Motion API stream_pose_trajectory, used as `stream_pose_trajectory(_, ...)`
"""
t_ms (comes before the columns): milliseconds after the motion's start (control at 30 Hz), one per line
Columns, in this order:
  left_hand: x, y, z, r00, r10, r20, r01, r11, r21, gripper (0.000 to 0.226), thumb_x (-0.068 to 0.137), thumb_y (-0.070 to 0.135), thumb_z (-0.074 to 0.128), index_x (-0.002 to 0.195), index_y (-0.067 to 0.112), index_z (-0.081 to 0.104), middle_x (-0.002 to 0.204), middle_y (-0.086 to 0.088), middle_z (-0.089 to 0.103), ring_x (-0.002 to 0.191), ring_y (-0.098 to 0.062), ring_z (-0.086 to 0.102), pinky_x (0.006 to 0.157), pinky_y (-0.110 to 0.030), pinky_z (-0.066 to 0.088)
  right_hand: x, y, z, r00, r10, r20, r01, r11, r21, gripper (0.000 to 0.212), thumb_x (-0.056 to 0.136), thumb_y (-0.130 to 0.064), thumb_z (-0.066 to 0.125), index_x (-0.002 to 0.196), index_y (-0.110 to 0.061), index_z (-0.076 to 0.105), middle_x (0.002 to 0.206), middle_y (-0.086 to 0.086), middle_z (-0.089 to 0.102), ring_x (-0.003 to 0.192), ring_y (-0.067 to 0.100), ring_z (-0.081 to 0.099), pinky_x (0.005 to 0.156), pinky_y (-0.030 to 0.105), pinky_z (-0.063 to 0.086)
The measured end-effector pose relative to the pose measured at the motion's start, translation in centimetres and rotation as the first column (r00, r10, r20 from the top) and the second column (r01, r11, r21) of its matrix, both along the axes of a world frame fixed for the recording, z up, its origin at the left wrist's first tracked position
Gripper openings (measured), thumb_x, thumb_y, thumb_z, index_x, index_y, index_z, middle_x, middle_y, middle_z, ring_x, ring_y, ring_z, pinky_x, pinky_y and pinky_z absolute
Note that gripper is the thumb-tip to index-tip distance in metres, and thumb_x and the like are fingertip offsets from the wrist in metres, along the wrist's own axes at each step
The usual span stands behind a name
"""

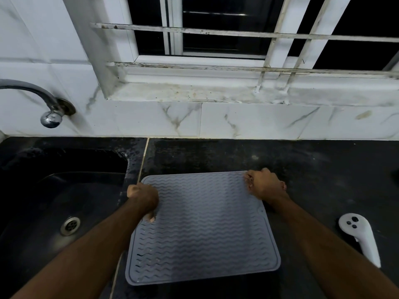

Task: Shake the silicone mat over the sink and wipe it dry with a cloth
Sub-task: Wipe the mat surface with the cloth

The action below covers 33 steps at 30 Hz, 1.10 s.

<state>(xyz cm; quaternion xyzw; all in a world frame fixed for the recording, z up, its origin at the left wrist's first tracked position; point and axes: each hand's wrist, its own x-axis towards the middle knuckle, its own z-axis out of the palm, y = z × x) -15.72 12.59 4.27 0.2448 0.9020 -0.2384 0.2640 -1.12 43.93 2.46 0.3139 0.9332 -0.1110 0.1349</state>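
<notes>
Mat (203,227) corners clamped in left grip (143,198), right grip (264,184); sink (64,190) left, white controller (360,236) right.

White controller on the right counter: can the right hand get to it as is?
Probably yes, but not freely: the right hand is shut on the mat. The controller lies uncovered nearby on the counter.

I see a black stone countertop (302,165) filling the lower half of the frame, its surface dull and smeared, with a pale seam running down left of centre. A black sink (54,190) is set into it at lower left. A grey silicone mat (200,229) with wavy ridges is at lower centre; I cannot tell whether it lies flat. At lower right a white controller (360,236) with dark buttons lies on the stone, apart from the mat.
</notes>
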Motion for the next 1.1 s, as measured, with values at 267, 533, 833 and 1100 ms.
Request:
stream_pose_trajectory(267,-0.2,-0.5,-0.3,1.0,-0.008,0.019,0.007,1.0,0.024,0.074,0.079,0.041,0.081,0.138,0.01,0.051,0.144,-0.008,0.05,0.134,-0.03,0.044,0.105,-0.044,0.04,-0.8,-3.2,-1.0,0.997,-0.014,-0.081,0.01,0.999,-0.046,0.031,0.096,-0.039,0.046,0.125,-0.035,0.057,0.129,0.009,0.048,0.116,0.033,0.05,0.098,0.047,0.044)
stream_pose_trajectory(533,-0.2,-1.2,-0.2,0.999,0.014,0.052,-0.019,0.994,0.109,0.07,0.081,0.036,0.08,0.139,0.013,0.049,0.143,-0.006,0.05,0.133,-0.028,0.046,0.108,-0.045,0.04,0.2,-0.6,-0.8,0.997,-0.071,-0.04,0.071,0.997,-0.005,0.032,0.1,-0.039,0.046,0.128,-0.031,0.058,0.135,0.013,0.048,0.119,0.034,0.049,0.106,0.049,0.04)
stream_pose_trajectory(833,-0.5,-1.8,-0.9,0.997,0.057,0.051,-0.064,0.988,0.141,0.085,0.073,0.043,0.084,0.142,0.012,0.044,0.145,-0.007,0.05,0.134,-0.029,0.046,0.107,-0.047,0.039,0.8,-1.2,0.0,0.982,-0.191,-0.011,0.19,0.981,-0.044,0.038,0.099,-0.039,0.048,0.135,-0.027,0.053,0.143,0.015,0.045,0.129,0.038,0.045,0.107,0.053,0.039)
stream_pose_trajectory(1100,-0.1,-2.9,-0.9,1.0,0.007,0.02,-0.011,0.981,0.192,0.096,0.074,0.051,0.08,0.148,0.01,0.034,0.15,-0.007,0.043,0.137,-0.03,0.038,0.11,-0.052,0.031,-0.2,-4.0,-0.1,0.943,-0.332,0.006,0.332,0.939,-0.088,0.047,0.094,-0.041,0.056,0.137,-0.021,0.051,0.14,0.013,0.042,0.125,0.038,0.047,0.103,0.058,0.044)
